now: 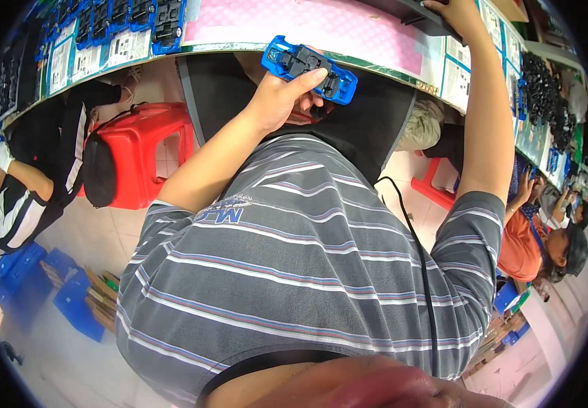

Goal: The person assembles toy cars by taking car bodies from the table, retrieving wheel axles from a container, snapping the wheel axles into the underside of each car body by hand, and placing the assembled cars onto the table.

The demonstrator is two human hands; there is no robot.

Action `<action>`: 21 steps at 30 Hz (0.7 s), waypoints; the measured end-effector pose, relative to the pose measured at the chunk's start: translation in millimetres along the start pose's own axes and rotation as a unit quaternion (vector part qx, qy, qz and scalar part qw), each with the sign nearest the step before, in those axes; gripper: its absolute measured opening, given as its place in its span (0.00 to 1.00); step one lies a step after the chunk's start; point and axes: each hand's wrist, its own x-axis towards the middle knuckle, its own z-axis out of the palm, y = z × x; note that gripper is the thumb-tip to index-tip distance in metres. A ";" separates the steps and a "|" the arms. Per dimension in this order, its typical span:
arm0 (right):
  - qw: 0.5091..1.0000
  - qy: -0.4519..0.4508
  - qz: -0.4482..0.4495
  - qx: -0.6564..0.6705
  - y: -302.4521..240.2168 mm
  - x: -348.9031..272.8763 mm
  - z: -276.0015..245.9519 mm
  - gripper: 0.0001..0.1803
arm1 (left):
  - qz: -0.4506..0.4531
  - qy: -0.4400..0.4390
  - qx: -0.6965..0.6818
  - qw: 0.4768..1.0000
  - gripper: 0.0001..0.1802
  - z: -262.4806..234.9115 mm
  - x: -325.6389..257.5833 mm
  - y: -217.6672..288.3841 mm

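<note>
My left hand (282, 98) is closed around a blue plastic toy car shell (343, 86) with a black chassis piece (305, 62) set in it. The thumb presses on the black piece, and the shell is held just off the near table edge, above my lap. My right arm stretches far forward to the upper right. My right hand (458, 15) is at a black plastic tray (413, 15), with a fingertip over its rim. Most of that hand's fingers are cut off or hidden at the picture's top, so their grip does not show.
Several similar blue shells with black inserts (168, 26) lie in a row at the table's left. A pink mat (253, 24) covers the table's middle. Small black parts (545, 102) are heaped at the right. A red stool (151, 160) and seated co-workers (522, 248) are at the sides.
</note>
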 end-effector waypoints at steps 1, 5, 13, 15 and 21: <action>1.000 -0.001 0.011 -0.003 -5.9 -2.9 -2.4 0.14 | -0.005 -0.002 0.001 1.000 0.22 0.8 0.8 -1.0; 0.992 -0.023 0.074 0.101 -19.2 -9.7 -10.9 0.13 | 0.000 0.016 -0.026 1.000 0.19 7.4 1.9 0.9; 0.916 0.151 -0.097 0.360 -18.9 -90.0 22.5 0.08 | -0.010 -0.002 0.023 1.000 0.22 -4.3 1.9 4.9; 0.918 0.154 -0.233 0.281 -78.1 -120.3 48.0 0.14 | 0.029 0.026 0.008 0.999 0.15 2.2 -1.1 5.9; 0.921 0.095 -0.154 0.345 -128.9 -158.7 97.3 0.19 | 0.092 0.042 0.042 0.994 0.11 -2.1 0.5 0.0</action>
